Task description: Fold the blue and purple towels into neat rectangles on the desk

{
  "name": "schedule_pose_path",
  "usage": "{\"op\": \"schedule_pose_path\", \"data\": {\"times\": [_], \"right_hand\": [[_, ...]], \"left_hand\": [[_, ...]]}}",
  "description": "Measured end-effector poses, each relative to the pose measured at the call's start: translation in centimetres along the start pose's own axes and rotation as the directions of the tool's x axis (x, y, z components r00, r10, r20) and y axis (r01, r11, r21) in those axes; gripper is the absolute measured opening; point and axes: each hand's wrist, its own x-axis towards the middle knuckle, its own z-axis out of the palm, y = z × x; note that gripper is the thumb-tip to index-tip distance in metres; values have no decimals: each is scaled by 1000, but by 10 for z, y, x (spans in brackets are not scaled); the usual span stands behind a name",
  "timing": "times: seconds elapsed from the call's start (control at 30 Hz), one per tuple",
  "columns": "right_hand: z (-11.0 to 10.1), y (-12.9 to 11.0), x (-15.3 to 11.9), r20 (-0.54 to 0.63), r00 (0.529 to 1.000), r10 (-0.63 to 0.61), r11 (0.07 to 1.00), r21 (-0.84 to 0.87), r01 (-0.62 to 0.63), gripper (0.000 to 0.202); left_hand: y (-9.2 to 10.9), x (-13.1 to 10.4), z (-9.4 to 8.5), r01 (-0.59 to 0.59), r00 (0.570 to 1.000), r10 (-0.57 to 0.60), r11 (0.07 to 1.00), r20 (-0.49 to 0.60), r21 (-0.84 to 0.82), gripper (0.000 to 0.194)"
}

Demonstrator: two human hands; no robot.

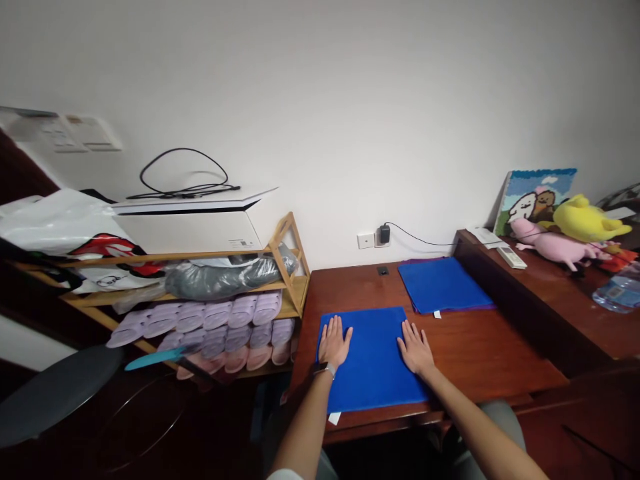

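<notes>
A blue cloth (373, 360) lies spread flat on the brown wooden table, with a white tag at its front left corner. My left hand (335, 343) rests flat on its left edge, fingers stretched out, a watch on the wrist. On the cloth's right edge lies my right hand (416, 350), also flat with fingers apart. Behind and to the right is a second blue cloth (443, 283), stacked over purple fabric that shows at its edges; a small white tag sticks out in front.
Left of the table (500, 340) stands a wooden rack (293, 267) with slippers (230, 313), a white box (200, 230) and a cable. A raised desk at right carries plush toys (555, 247), a remote (511, 258) and a plastic bottle (617, 293). An adapter (385, 234) is plugged into the wall.
</notes>
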Motion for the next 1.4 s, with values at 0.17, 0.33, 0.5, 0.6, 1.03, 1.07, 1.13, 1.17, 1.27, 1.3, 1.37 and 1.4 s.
{"op": "schedule_pose_path", "data": {"times": [0.17,0.33,0.5,0.6,1.03,1.07,1.13,1.17,1.27,1.3,1.37,1.4], "right_hand": [[-4,-5,-1,-11,1000,6,1000,5,-6,70],[-3,-5,2,-11,1000,-1,1000,31,1,71],[-5,-3,0,0,1000,-30,999,-16,30,68],[-6,-3,-1,26,997,-69,996,-58,70,69],[1,-1,1,-29,1000,-10,999,30,11,74],[1,-1,1,-26,1000,-5,1000,24,6,74],[-1,-2,2,-12,1000,1,1000,14,0,74],[-2,-3,1,-3,1000,5,1000,10,-5,74],[-4,-5,-7,-8,1000,11,1000,8,-11,74],[-4,-5,-11,-29,1000,4,1000,9,-4,74],[0,-4,-23,-64,998,-18,1000,13,19,74],[2,-4,-28,-65,997,-28,999,15,29,74]], "left_hand": [[-6,1,-4,-10,1000,9,1000,26,24,75],[35,-2,-10,-91,996,92,995,-9,32,74],[152,-14,10,-334,939,341,934,44,-127,70],[188,-19,22,-317,934,342,927,108,-200,66],[-21,-50,-13,-58,998,56,996,31,72,71],[-26,-52,-13,-43,999,41,996,23,76,72],[-29,-54,-14,-25,1000,24,997,15,74,73],[-29,-54,-14,-21,1000,20,997,13,69,74],[-25,-54,-13,-14,1000,14,998,0,55,76],[-25,-53,-13,-12,1000,13,998,-8,54,76],[-24,-53,-11,-12,1000,13,998,-24,55,76],[-24,-53,-10,-14,999,16,998,-29,56,75]]}}
